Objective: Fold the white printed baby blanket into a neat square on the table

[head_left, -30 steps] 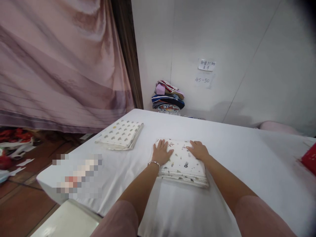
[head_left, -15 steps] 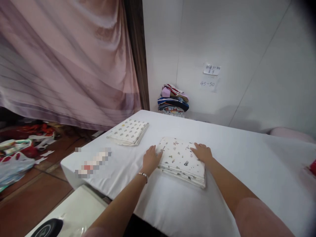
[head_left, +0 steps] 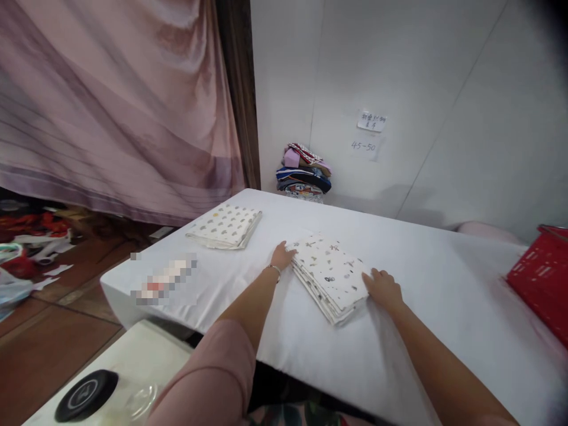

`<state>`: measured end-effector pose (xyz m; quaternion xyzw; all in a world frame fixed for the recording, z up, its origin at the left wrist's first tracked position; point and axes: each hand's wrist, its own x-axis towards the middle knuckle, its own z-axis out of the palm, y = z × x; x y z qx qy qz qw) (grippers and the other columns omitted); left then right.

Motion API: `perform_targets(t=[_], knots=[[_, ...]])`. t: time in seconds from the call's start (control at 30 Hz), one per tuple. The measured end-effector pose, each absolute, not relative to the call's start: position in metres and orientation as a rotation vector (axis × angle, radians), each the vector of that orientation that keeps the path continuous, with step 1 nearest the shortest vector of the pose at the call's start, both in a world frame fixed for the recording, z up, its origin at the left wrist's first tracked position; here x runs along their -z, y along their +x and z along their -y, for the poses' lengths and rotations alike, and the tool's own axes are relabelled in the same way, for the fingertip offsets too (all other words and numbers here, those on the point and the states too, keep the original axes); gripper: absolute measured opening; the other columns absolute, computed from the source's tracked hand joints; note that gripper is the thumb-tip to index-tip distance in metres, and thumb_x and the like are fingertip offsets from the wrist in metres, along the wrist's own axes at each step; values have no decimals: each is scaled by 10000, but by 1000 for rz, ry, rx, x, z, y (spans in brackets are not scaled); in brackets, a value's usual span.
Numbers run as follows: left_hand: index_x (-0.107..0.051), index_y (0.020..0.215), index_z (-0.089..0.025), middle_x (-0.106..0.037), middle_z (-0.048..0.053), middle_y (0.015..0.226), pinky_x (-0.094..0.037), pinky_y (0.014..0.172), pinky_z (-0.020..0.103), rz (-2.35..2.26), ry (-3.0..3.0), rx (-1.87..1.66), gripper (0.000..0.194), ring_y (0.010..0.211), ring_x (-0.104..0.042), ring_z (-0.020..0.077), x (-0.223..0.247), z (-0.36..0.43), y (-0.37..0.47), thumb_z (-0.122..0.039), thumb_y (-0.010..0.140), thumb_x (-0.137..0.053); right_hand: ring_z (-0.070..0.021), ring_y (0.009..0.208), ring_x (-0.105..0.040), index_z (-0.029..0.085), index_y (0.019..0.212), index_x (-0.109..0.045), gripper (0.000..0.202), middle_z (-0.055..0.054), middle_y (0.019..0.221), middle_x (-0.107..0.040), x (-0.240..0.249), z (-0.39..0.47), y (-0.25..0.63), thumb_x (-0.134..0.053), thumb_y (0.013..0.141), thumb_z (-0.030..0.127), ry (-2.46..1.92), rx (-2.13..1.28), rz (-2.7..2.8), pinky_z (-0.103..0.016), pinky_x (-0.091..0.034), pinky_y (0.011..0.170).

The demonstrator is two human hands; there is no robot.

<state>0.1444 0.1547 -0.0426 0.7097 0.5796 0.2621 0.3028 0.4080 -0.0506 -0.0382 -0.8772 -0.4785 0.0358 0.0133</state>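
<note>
A folded white cloth (head_left: 331, 269) printed with small starfish-like and shell-like figures lies on the white-covered table (head_left: 426, 278), turned at an angle, its layered edge facing front left. My left hand (head_left: 283, 256), with a bracelet at the wrist, is closed on its left corner, the thumb on top. At the opposite right edge, my right hand (head_left: 385, 290) grips the same cloth with bent fingers; some fingertips are hidden. Farther left on the table rests another folded white cloth (head_left: 226, 226) with grey heart-like prints, apart from both hands.
Against the wall stands a stack of coloured fabrics (head_left: 304, 171). A red basket (head_left: 541, 284) is at the right edge. A pixelated item (head_left: 166, 281) lies at the table's left. Front left, a black round object (head_left: 86, 395) sits on a pale surface (head_left: 146, 355).
The starfish-print cloth has turned clockwise between my hands. My right hand has moved from its far corner down to the right edge. The view has shifted right, bringing in the red basket.
</note>
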Motion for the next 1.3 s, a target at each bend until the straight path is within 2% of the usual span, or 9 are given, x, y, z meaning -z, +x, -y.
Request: perform_targets(t=[0.13,0.23,0.37,0.47,0.67,0.8,1.0,1.3], knots=[[-420,1293,-119,-500,148,1311,-425,942,323,-1539,1746,-810,512,1114,-545,205,54,-131,135,-331,833,-492,-278,1064,-486,221,1207,-515,461,-149,1159,-531,42,86,398,-283,895,469,-2718,-112,1551,-366,-382,804],[-478,1237,-143,-570,120,1233,-468,864,290,-1521,1683,-881,418,1014,-596,173,61,-99,121,-310,854,-460,-277,1049,-500,233,1184,-541,448,-143,1139,-551,44,102,397,-325,878,479,-2713,-169,1601,-357,-391,794],[-600,1026,-157,-676,68,962,-494,674,252,-1359,1605,-869,283,746,-642,136,63,-61,114,-320,833,-473,-278,997,-527,223,1101,-596,427,-137,1053,-588,33,107,395,-346,864,475,-2670,-131,1625,-366,-397,787],[-631,835,-171,-667,22,746,-471,629,253,-1233,1597,-850,209,643,-607,130,63,-40,120,-322,796,-492,-243,962,-538,208,1000,-627,382,-110,1013,-603,17,97,376,-335,872,419,-2432,-49,1622,-333,-400,803],[-609,705,-176,-631,-5,680,-417,622,245,-1222,1637,-880,203,655,-560,130,58,-16,130,-357,755,-533,-154,793,-559,221,761,-627,292,-16,812,-626,10,66,300,-372,855,326,-1887,-398,1818,-244,-409,717],[-589,642,-176,-611,-17,636,-382,592,236,-1252,1703,-808,256,630,-546,125,49,-12,132,-397,760,-535,-145,777,-545,206,742,-608,236,-16,790,-609,17,53,273,-430,855,313,-1960,-349,1853,-236,-381,705],[-595,613,-176,-624,-5,638,-357,580,231,-1325,1778,-685,198,636,-555,128,42,-11,136,-307,751,-541,-147,795,-542,193,764,-596,176,-25,834,-612,20,50,268,-496,836,319,-2099,-313,1867,-235,-349,681],[-610,642,-175,-631,2,651,-339,561,227,-1365,1809,-622,221,626,-540,122,45,-10,137,-335,768,-524,-129,760,-550,200,748,-623,209,0,803,-646,26,48,274,-432,828,168,-1950,-517,1747,-220,-345,677]])
